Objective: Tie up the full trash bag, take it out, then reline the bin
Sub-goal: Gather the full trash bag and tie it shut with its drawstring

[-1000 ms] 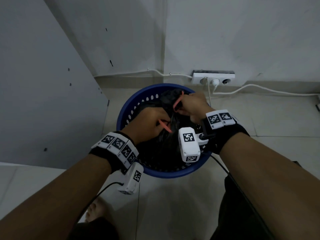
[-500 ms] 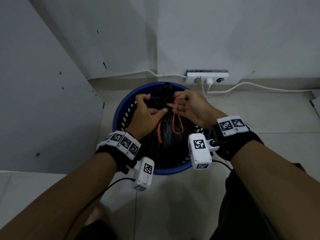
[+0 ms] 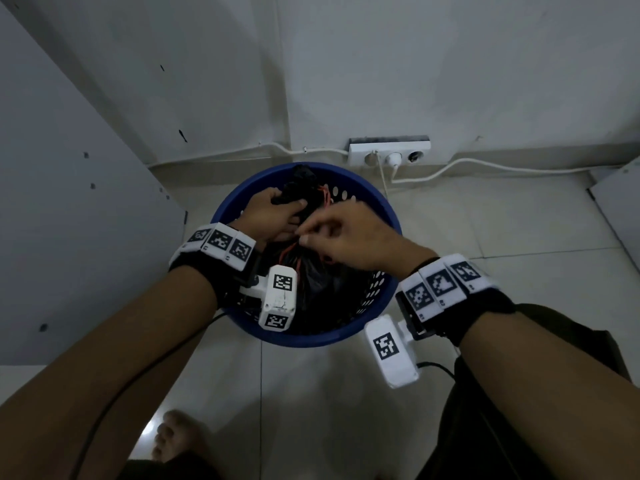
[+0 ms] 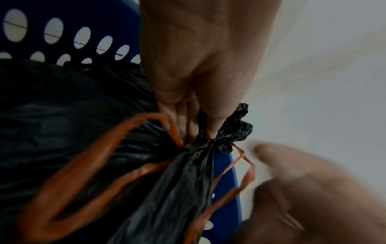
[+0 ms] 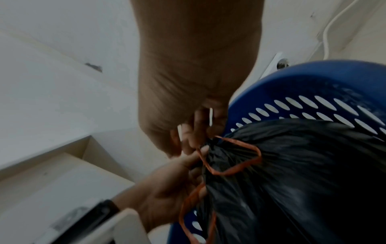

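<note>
A black trash bag (image 3: 322,289) fills the round blue bin (image 3: 311,339) on the floor. My left hand (image 3: 294,206) grips the bag's gathered neck (image 3: 301,188) at the bin's far side. In the left wrist view the left hand's fingers (image 4: 208,128) squeeze the bunched plastic (image 4: 231,132). My right hand (image 3: 306,235) sits just right of it, fingers curled, pinching the orange drawstring (image 3: 291,251). Drawstring loops (image 5: 236,170) hang around the neck and over the bag (image 5: 292,165). The right hand (image 4: 303,189) is blurred in the left wrist view.
The bin stands in a corner. A white power strip (image 3: 389,152) with a plug and white cable (image 3: 485,164) lies along the wall behind it. A grey cabinet panel (image 3: 69,237) stands to the left. My bare foot (image 3: 176,441) is on the tiles near me.
My left hand has closed around the bag's gathered neck. My right hand has come nearer and across with the orange drawstring, whose loops now sit close around the neck.
</note>
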`<control>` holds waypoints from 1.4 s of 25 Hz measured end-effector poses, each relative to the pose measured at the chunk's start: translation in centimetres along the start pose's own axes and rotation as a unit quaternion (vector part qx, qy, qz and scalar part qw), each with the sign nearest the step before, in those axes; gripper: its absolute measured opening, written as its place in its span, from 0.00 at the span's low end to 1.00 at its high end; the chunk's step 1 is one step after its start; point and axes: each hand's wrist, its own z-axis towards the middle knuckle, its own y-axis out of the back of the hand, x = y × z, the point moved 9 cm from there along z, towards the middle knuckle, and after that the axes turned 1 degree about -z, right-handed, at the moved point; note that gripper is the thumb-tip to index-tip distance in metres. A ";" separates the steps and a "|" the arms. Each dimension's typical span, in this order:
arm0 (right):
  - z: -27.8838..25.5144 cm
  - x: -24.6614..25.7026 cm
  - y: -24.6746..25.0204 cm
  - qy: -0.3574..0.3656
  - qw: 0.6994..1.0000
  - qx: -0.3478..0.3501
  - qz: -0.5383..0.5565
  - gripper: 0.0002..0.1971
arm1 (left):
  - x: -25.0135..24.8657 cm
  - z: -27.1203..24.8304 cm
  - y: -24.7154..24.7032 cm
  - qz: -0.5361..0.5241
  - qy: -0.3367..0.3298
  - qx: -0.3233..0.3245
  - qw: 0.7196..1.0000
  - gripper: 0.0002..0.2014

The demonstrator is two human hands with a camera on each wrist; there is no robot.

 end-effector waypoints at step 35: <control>5.4 -5.0 4.9 -0.224 0.946 -0.152 0.177 0.09 | -3.1 -5.9 -3.1 0.299 -0.431 0.101 0.846 0.16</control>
